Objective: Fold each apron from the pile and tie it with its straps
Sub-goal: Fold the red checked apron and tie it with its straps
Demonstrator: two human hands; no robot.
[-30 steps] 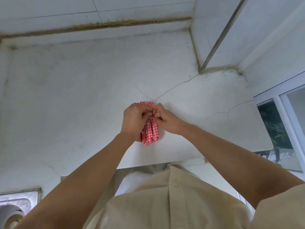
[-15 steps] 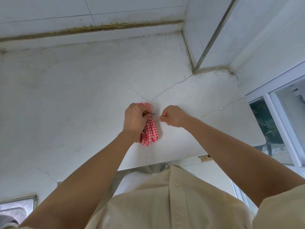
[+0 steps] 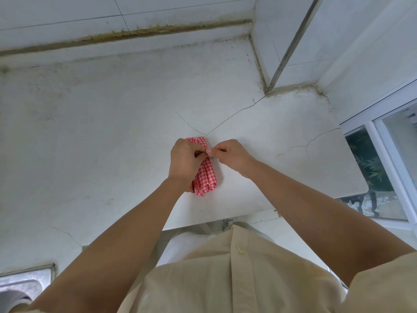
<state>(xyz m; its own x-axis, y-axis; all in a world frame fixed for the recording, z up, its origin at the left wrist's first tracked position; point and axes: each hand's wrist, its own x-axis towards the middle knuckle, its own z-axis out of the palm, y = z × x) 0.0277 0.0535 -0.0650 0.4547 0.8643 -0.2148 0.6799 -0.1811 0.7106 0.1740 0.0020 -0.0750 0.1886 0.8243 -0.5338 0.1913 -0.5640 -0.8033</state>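
1. A metal sink (image 3: 24,288) shows at the lower left corner, set into the counter.
2. The white counter (image 3: 101,143) spreads across the view. It is stained, and thin cracks run over it; two of them meet just beyond the apron's far end.
3. The left hand (image 3: 185,161) lies over the left side of the apron. Its fingers curl round the bundle's upper half and grip it, the fingertips reaching the middle where the strap crosses.
4. The apron (image 3: 206,177), red-and-white check, is folded into a narrow bundle. It rests on the counter near the front edge, lengthwise away from the person. Its far end peeks out above the left hand and its near end fans out slightly below.
5. A short piece of pale strap (image 3: 212,158) shows at the bundle's right side, between the two hands.
6. The right hand (image 3: 232,154) sits just right of the bundle, its fingers curled tight and pinching the strap. Its fingertips are close against those of the left hand.
7. A cream buttoned shirt (image 3: 225,279) fills the bottom centre.
8. A white-framed window (image 3: 379,168) stands at the right, beyond the counter's end.
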